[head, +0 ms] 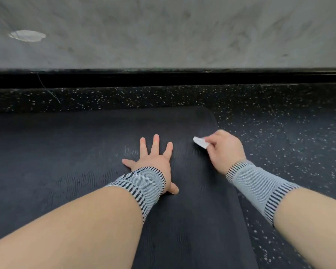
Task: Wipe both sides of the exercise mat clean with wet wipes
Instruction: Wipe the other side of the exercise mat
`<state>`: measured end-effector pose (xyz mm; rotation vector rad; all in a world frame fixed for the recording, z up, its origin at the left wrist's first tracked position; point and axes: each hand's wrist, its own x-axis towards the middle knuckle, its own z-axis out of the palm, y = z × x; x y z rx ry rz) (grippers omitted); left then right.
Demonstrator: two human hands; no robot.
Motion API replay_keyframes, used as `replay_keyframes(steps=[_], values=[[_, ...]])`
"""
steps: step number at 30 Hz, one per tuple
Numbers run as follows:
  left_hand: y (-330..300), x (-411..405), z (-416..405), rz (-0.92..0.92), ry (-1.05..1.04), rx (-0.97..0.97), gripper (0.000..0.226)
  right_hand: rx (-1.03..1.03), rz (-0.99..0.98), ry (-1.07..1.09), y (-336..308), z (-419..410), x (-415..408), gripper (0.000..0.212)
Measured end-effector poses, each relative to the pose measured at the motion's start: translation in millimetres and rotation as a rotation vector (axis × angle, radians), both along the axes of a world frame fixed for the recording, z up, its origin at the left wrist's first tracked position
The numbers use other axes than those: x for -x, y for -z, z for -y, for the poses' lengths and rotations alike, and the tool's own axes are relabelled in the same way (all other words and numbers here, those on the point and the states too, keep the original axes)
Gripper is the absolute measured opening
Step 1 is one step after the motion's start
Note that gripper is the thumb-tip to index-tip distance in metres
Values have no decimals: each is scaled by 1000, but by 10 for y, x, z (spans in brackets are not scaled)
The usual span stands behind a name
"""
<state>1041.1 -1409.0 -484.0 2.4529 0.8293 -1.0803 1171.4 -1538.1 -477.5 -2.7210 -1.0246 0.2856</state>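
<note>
A dark ribbed exercise mat (66,144) lies flat on the floor, its rounded far right corner near the wall. My left hand (153,162) presses flat on the mat with fingers spread. To its right, my right hand (224,147) pinches a small folded white wet wipe (201,142) against the mat close to its right edge. Both wrists wear grey striped bands.
Black speckled rubber flooring (289,136) surrounds the mat on the right and along the far side. A black baseboard (163,78) and a grey concrete wall (182,32) run straight ahead. A pale patch (27,35) marks the wall at upper left.
</note>
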Motion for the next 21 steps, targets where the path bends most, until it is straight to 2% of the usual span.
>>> replay_keyframes(steps=[3, 8, 13, 16, 18, 21], values=[[14, -1, -8, 13, 19, -8, 137, -112, 127, 167, 7, -566, -459, 31], [37, 13, -38, 31, 6, 23, 136, 53, 140, 116, 228, -968, -512, 33], [55, 40, -26, 58, 20, 10, 135, 26, 7, -232, 148, -182, 155, 33], [54, 37, -16, 59, 18, 9, 136, 1, -138, -302, -4, 274, 366, 30], [47, 34, -20, 59, 17, 6, 136, -67, -111, -187, -38, 146, 200, 23], [47, 24, -15, 53, 17, 10, 136, -262, 5, 172, -32, -449, -245, 24]])
